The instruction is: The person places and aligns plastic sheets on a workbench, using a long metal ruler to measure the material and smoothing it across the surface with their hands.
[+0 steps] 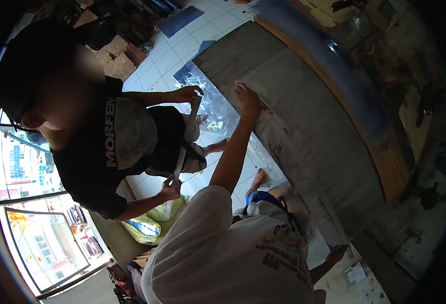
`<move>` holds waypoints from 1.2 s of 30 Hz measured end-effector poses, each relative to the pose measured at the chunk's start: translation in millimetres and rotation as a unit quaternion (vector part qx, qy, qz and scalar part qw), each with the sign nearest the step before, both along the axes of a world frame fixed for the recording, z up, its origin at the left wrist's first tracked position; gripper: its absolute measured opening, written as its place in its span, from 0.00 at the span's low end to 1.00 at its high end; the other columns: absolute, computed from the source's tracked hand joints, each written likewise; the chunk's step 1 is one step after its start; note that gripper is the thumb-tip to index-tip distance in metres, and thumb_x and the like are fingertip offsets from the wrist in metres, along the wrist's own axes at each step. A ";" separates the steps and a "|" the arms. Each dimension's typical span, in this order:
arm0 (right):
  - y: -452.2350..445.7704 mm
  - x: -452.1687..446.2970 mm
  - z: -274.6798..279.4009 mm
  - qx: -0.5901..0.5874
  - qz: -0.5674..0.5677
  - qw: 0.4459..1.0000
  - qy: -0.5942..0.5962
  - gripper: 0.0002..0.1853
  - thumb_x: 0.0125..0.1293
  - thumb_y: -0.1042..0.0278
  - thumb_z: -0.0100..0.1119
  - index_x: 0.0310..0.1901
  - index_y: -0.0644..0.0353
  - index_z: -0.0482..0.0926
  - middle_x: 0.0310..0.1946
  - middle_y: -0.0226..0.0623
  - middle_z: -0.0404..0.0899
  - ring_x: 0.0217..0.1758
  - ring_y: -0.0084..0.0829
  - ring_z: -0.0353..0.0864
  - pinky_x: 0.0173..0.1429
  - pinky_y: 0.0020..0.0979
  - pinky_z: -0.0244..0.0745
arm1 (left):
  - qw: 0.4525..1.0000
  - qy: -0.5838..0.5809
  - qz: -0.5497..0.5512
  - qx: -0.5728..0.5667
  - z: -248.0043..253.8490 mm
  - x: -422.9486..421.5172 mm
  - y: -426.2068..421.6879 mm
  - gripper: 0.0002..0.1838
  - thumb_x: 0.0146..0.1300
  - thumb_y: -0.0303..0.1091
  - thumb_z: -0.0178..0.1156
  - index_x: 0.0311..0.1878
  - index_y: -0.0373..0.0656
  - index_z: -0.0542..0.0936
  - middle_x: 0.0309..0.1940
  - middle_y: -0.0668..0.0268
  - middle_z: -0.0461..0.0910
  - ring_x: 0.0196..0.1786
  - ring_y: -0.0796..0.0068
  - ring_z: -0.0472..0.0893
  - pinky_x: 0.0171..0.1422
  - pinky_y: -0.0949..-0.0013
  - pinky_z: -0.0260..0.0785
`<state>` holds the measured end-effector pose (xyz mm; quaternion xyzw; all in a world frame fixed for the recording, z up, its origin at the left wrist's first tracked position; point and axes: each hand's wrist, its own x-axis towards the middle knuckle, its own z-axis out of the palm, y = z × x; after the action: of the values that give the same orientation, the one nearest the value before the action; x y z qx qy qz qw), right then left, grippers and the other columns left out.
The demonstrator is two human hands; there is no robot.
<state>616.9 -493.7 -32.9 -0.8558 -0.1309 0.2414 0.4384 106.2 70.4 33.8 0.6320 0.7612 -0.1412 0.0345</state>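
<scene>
My left hand (248, 99) reaches over the table, its fingers closed at the far left corner of a grey sheet (304, 116), apparently fabric. The sheet lies fairly flat on the grey-covered table. At the lower right, my right hand (337, 254) is at the near end of a narrow pale strip (330, 223) along the sheet's edge. Its fingers look closed, with something dark at them that is too small to name. Opposite on the left, a co-worker in a dark printed shirt (131, 134) holds a long, thin pale strip (180, 161) between both hands.
A curved brown board (354, 119) with a blue, blurred sheet (329, 66) crosses the table's far right. Clear plastic film (210, 104) lies on the tiled floor (157, 66). A yellow-green sack (157, 220) rests near the window. Cardboard pieces (119, 58) are stacked behind the co-worker.
</scene>
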 end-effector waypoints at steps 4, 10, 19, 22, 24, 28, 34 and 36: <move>1.2 5.9 -10.8 0.105 -0.094 0.985 0.097 0.30 0.71 0.51 0.43 0.66 0.67 0.59 0.67 0.42 0.58 0.70 0.33 0.57 0.70 0.31 0.50 | 0.999 -0.038 0.010 -0.001 0.9 -1.6 -1.7 0.66 0.21 0.73 0.69 0.60 0.28 0.68 0.68 0.41 0.51 0.71 0.46 0.53 0.72 0.56 0.48; 17.9 -2.6 -8.3 0.140 -0.200 0.963 0.117 0.28 0.70 0.51 0.47 0.62 0.65 0.66 0.60 0.38 0.67 0.61 0.31 0.65 0.62 0.32 0.60 | 0.961 -0.231 0.009 0.153 -13.6 -19.4 -21.2 0.73 0.22 0.68 0.73 0.66 0.25 0.51 0.69 0.39 0.45 0.73 0.46 0.47 0.73 0.50 0.44; 2.5 16.5 -32.4 0.108 -0.215 0.965 0.101 0.23 0.68 0.50 0.50 0.53 0.62 0.75 0.47 0.32 0.74 0.46 0.28 0.71 0.50 0.31 0.68 | 0.926 -0.243 -0.049 0.286 -30.7 -27.2 -33.8 0.58 0.46 0.70 0.61 0.65 0.27 0.56 0.69 0.43 0.49 0.73 0.49 0.47 0.73 0.47 0.39; -2.6 21.5 -39.8 0.104 -0.227 0.962 0.111 0.23 0.69 0.50 0.49 0.52 0.62 0.75 0.46 0.32 0.75 0.47 0.28 0.71 0.50 0.31 0.68 | 0.928 -0.216 -0.045 0.299 -30.8 -24.1 -35.2 0.52 0.51 0.69 0.56 0.64 0.28 0.59 0.69 0.46 0.51 0.73 0.50 0.47 0.74 0.48 0.38; -4.9 23.9 -39.1 0.096 -0.229 0.963 0.105 0.23 0.69 0.50 0.49 0.52 0.63 0.76 0.45 0.32 0.75 0.47 0.29 0.71 0.50 0.32 0.68 | 0.927 -0.225 -0.042 0.299 -27.9 -23.2 -36.1 0.53 0.51 0.69 0.56 0.64 0.29 0.59 0.69 0.46 0.51 0.73 0.50 0.48 0.74 0.48 0.38; -2.6 20.3 -39.5 0.091 -0.222 0.967 0.084 0.23 0.69 0.50 0.48 0.52 0.63 0.76 0.46 0.32 0.75 0.47 0.28 0.72 0.51 0.32 0.68 | 0.928 -0.221 -0.043 0.296 -28.9 -24.8 -35.6 0.52 0.50 0.69 0.57 0.64 0.30 0.60 0.69 0.46 0.52 0.73 0.50 0.48 0.74 0.48 0.38; 0.6 15.6 -36.2 0.106 -0.216 0.968 0.072 0.24 0.70 0.52 0.46 0.54 0.66 0.74 0.49 0.34 0.75 0.50 0.29 0.72 0.55 0.31 0.67 | 0.928 -0.225 -0.041 0.295 -25.9 -24.3 -37.2 0.53 0.48 0.70 0.58 0.63 0.30 0.61 0.69 0.46 0.52 0.73 0.51 0.48 0.74 0.48 0.38; 3.5 13.5 -34.7 0.114 -0.218 0.967 0.070 0.24 0.71 0.52 0.46 0.55 0.67 0.74 0.49 0.35 0.75 0.50 0.30 0.72 0.56 0.32 0.66 | 0.926 -0.227 -0.042 0.300 -26.6 -23.8 -38.0 0.53 0.48 0.70 0.58 0.63 0.31 0.60 0.69 0.46 0.53 0.73 0.51 0.48 0.74 0.48 0.38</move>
<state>630.4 -490.2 -67.6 -0.7893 0.0634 0.1824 0.5829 82.4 32.4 7.2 0.6591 0.7127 0.2399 0.0094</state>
